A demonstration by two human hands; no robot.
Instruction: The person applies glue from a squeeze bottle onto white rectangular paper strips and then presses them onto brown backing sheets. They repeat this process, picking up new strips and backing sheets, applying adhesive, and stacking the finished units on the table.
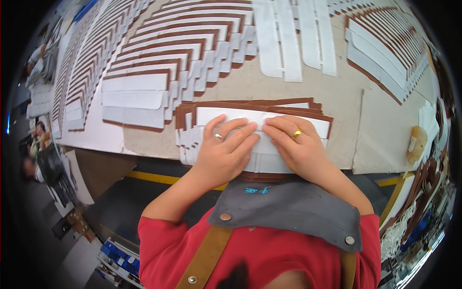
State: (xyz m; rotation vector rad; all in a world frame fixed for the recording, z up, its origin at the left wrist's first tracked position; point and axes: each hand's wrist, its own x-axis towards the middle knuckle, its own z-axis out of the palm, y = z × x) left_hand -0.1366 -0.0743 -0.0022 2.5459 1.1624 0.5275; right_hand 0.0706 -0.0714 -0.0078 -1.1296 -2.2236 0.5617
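Observation:
A stack of flat brown panels point(315, 112) with white facing lies at the table's near edge, its layers slightly fanned at the left. On top is a white-faced panel point(269, 163) with a white strip point(211, 113) along its far side. My left hand point(225, 150) has its fingertips and thumb drawn together at the strip's lower edge, near the middle. My right hand point(299, 147) meets it from the other side, fingers bent and close together on the same edge. The two hands' fingertips nearly touch. Rings show on both hands.
Overlapping rows of similar brown-and-white panels point(134, 98) spread over the table point(332, 96) at left and far side. Long white strips point(269, 41) lie at the back. Another fanned row point(375, 50) is at far right, with a yellowish bottle point(417, 143) near the right edge.

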